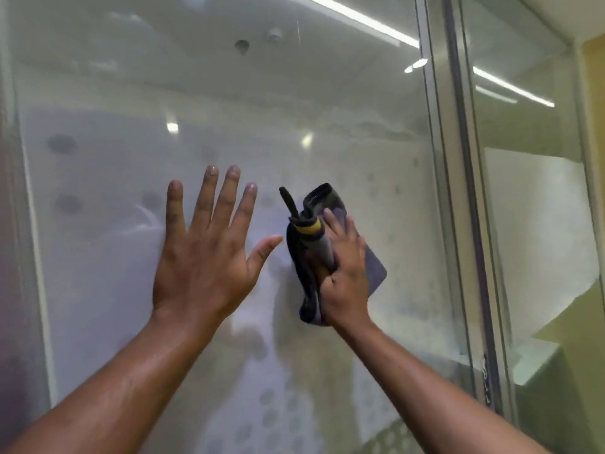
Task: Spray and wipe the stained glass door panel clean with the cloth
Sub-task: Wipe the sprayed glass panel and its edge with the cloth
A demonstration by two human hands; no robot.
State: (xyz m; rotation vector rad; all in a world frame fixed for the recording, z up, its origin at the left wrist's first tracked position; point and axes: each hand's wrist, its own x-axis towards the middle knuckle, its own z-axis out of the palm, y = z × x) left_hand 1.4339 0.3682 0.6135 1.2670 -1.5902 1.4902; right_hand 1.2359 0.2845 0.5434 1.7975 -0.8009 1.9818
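The left hand (203, 253) lies open with fingers spread flat on the hazy, spotted glass door panel (376, 152), beside the right hand (347, 276) pressing a bunched dark grey cloth (376, 273) near the panel's middle.

Left hand (204, 257) flat, fingers spread on hazy spotted glass door panel (114, 191); right hand (343, 273) presses bunched dark grey cloth (373, 267) against glass, beside metal frame (465, 191).
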